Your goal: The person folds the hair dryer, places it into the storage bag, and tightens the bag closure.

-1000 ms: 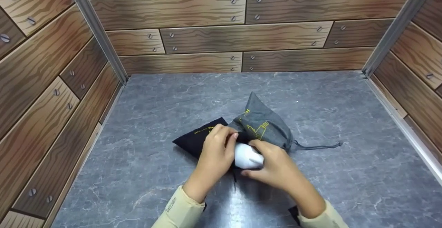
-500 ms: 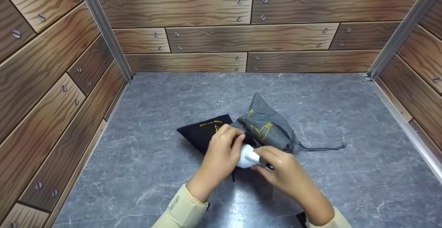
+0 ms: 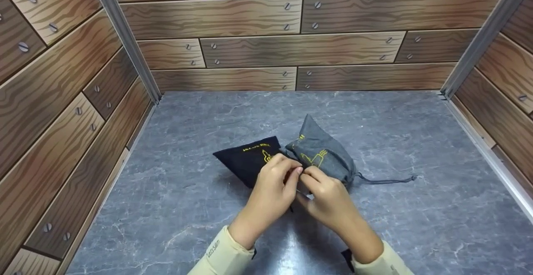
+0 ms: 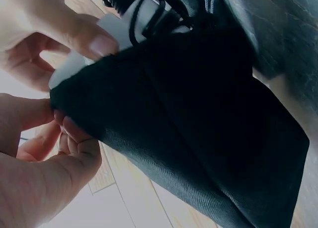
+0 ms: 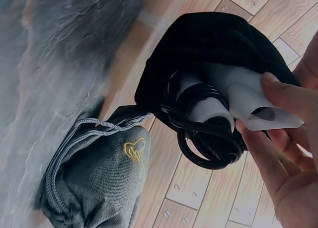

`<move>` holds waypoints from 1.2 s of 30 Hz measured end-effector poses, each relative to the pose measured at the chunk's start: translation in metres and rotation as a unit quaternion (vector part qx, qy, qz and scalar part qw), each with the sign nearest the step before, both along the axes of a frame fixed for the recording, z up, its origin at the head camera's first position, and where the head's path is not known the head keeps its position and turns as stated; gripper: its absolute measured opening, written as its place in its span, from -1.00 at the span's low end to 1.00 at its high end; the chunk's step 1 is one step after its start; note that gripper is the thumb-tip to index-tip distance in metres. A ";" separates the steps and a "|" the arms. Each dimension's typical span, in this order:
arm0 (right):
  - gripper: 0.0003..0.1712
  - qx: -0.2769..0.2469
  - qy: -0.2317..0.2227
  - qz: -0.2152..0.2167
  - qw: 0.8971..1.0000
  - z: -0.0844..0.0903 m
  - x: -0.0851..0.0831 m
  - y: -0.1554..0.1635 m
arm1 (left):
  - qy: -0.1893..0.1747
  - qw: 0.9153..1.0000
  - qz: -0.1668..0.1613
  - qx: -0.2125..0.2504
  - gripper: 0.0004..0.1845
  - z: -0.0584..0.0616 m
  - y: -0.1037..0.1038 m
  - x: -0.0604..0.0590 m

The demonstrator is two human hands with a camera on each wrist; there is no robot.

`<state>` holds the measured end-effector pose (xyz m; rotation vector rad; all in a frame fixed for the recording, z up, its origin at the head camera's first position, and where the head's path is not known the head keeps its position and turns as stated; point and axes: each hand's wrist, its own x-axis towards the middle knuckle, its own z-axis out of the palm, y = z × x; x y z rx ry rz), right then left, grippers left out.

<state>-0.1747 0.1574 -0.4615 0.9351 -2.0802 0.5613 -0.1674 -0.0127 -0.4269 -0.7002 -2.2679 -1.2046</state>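
Observation:
In the left wrist view, a black cloth pouch (image 4: 189, 118) hangs with its mouth toward the hands. My left hand (image 3: 272, 183) pinches the edge of that mouth. Inside it, with one end sticking out, is what looks like a white hair dryer (image 5: 208, 109), its black cord (image 5: 198, 128) coiled around the handle. My right hand (image 3: 333, 198) holds the dryer's flat white nozzle (image 5: 246, 101) between thumb and fingers at the opening. From the head view the two hands nearly meet and cover most of the dryer.
Just beyond the right hand lies a full grey drawstring bag (image 3: 327, 152) with a yellow print, its cord (image 3: 387, 180) trailing right. The grey marbled tabletop (image 3: 416, 225) is bordered by wood-patterned panels (image 3: 245, 50) at the back and both sides.
My right hand has moved in against my left, over the white nozzle, which now hardly shows from above. More of the black pouch's printed face shows on the left; the grey bag stays put.

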 end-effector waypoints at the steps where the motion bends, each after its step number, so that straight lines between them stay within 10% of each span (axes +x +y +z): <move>1: -0.54 -0.004 0.005 0.000 1.000 0.000 -0.001 -0.001 | 0.004 1.000 0.002 0.000 -0.92 0.000 0.000 0.001; 8: -0.62 -0.037 0.001 -0.008 0.999 0.000 -0.007 -0.010 | 0.014 1.000 0.010 0.015 -0.90 -0.001 0.000 0.002; 21: -0.63 -0.079 -0.146 0.000 0.986 0.002 -0.006 -0.015 | -0.006 0.998 0.039 0.051 -0.92 -0.004 -0.003 -0.003; 30: -0.70 -0.124 -0.317 0.169 0.925 0.001 -0.008 0.022 | 0.008 0.997 0.056 0.053 -0.92 -0.007 -0.012 -0.007; 36: -0.56 -0.107 -0.399 0.115 0.903 -0.002 -0.008 0.041 | 0.008 0.997 0.056 0.060 -0.93 -0.007 -0.014 -0.008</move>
